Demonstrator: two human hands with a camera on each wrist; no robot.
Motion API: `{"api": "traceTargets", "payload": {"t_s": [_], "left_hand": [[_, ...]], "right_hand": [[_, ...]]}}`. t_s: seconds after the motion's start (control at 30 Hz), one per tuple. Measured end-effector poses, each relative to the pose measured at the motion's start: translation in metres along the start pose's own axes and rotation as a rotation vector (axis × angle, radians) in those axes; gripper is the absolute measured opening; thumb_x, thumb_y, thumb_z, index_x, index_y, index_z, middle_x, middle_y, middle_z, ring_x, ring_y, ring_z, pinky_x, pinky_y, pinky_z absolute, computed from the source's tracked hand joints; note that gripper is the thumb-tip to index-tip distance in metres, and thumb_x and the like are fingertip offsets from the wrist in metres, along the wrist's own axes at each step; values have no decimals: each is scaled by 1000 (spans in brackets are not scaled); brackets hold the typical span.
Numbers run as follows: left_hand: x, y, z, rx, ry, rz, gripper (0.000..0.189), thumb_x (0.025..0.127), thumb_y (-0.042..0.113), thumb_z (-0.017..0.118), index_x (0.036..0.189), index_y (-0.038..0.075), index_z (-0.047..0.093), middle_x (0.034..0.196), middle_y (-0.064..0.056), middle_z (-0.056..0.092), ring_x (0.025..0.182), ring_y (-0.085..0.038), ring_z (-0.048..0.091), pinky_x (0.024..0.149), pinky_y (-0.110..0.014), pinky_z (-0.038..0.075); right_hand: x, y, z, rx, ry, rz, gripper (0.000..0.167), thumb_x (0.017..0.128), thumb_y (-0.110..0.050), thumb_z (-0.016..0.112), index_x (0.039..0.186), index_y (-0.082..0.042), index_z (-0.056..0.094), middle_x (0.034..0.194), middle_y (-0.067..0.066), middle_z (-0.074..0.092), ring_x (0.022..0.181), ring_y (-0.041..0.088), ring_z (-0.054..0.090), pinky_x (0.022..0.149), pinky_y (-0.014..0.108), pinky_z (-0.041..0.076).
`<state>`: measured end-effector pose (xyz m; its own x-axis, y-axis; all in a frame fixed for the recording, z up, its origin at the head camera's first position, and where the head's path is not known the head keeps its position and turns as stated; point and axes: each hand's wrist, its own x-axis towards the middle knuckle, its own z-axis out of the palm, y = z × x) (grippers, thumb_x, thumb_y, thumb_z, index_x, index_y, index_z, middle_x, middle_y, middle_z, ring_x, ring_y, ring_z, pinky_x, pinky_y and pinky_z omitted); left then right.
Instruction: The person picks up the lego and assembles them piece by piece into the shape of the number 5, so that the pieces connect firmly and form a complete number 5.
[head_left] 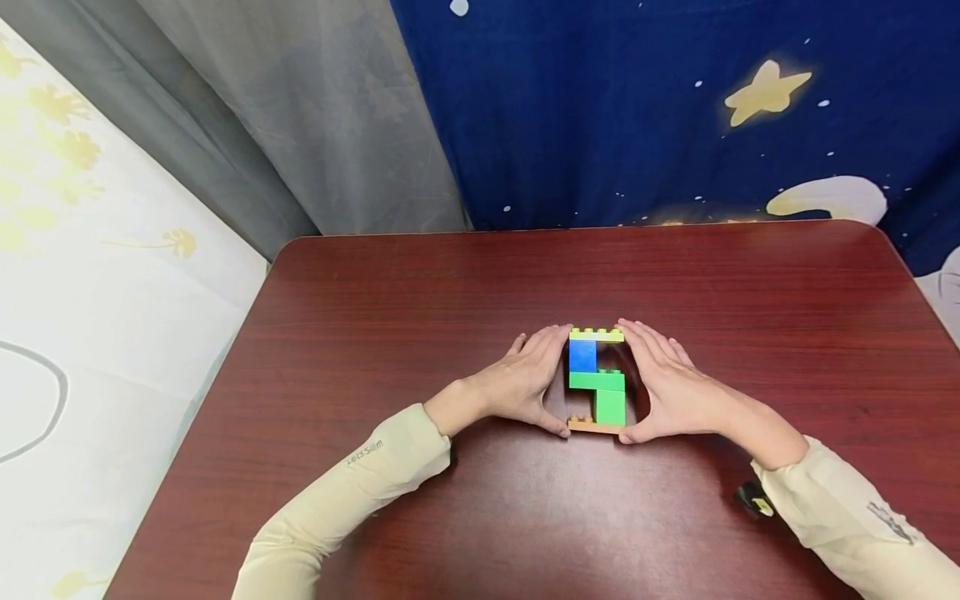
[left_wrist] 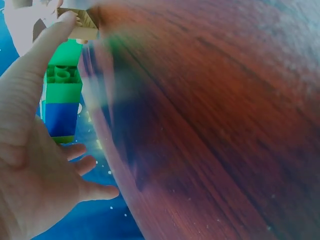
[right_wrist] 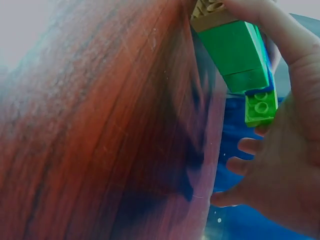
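Toy building bricks joined in an S shape (head_left: 597, 381) stand between my two hands. From far to near they are a yellow-green brick (head_left: 611, 337), a blue one (head_left: 582, 357), a long green one (head_left: 581, 381), a squarer green one (head_left: 611, 407) and an orange one (head_left: 596, 428). My left hand (head_left: 525, 375) holds the left side, thumb at the orange end and fingertips at the yellow-green end. On the right side my right hand (head_left: 678, 387) grips in mirror fashion. Both wrist views show a thumb on the orange brick (left_wrist: 84, 33); the other fingers spread beyond.
The dark red wooden table (head_left: 420, 308) extends around the hands. Behind its far edge hang a grey curtain (head_left: 322, 108) and a blue curtain (head_left: 600, 108) with stars. A small black object (head_left: 750, 498) shows beside the right sleeve. White patterned cloth (head_left: 112, 333) lies to the left.
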<state>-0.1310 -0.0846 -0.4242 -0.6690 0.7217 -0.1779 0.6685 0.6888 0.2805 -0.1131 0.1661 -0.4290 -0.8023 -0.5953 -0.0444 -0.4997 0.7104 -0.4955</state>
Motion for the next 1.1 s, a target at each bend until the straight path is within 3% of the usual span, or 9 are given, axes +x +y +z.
{"api": "traceTargets", "payload": {"t_s": [0.17, 0.43, 0.77, 1.0, 1.1], "left_hand": [[0, 1, 1, -13, -26, 12, 134, 60, 72, 69, 146, -2, -1, 153, -18, 1, 140, -26, -7, 105, -56, 13], [-1, 1, 4, -42, -74, -1, 132, 60, 72, 69, 146, -3, 3, 152, -20, -5, 139, -28, -12, 104, -61, 8], [-2, -1, 9, -99, -131, -39, 132, 60, 73, 68, 148, 0, 2, 153, -17, -7, 139, -25, -14, 105, -59, 4], [-1, 2, 14, -127, -154, -62, 132, 61, 72, 69, 148, 4, -3, 151, -21, -12, 137, -28, -18, 106, -57, 3], [-3, 3, 15, -139, -174, -81, 134, 60, 71, 70, 148, 6, -7, 150, -22, -14, 137, -28, -20, 106, -56, 2]], "right_hand": [[-1, -1, 0, 38, -81, 35, 133, 53, -60, 81, 145, 1, 7, 148, 26, 13, 136, 41, 8, 97, 68, 14], [2, -2, 1, 63, -170, 66, 129, 52, -56, 82, 143, 4, 12, 148, 24, 13, 136, 42, 4, 98, 68, 11], [3, -2, 1, 58, -193, 71, 127, 51, -62, 79, 142, 4, 19, 149, 20, 14, 136, 40, 3, 99, 67, 11], [-2, 4, -2, 93, -232, 76, 132, 54, -66, 76, 145, 4, 10, 149, 23, 11, 136, 42, 3, 100, 64, 11], [-6, 7, -5, 141, -198, 71, 131, 56, -65, 77, 145, 3, 8, 149, 25, 10, 136, 43, 4, 102, 62, 13]]}}
